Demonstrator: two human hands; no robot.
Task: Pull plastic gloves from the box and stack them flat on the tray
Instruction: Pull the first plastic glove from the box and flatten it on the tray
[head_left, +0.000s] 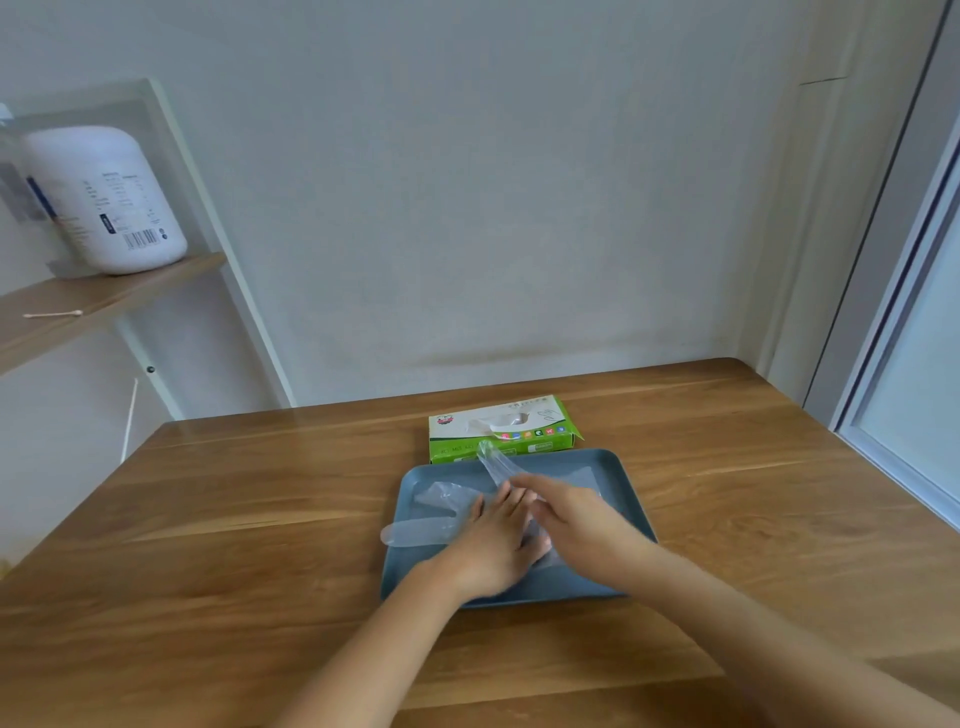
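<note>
Blue-grey tray (615, 470): sits on the wooden table (260, 519), long side facing the person. Green glove box (501, 428): lies just beyond the tray's far rim, touching it or nearly so, opening on top. Clear plastic gloves (447, 499): lie spread flat inside the tray, toward its left half, with one glove finger (410, 532) hanging out over the tray's left rim. Left hand (493, 540): rests palm down in the middle of the tray, fingers straight and together, pressing on the plastic. Right hand (576, 519): hovers over the tray's right half, motion-blurred, fingers reaching left across the left hand's fingertips; cannot tell whether pinching anything. Twisted glove (493, 460): stretches from those fingertips up toward the tray's far rim and the front of the box. Far to the tray's left and higher: a wooden shelf (78, 306) bearing a white container (104, 200) and a cotton swab (52, 314).
</note>
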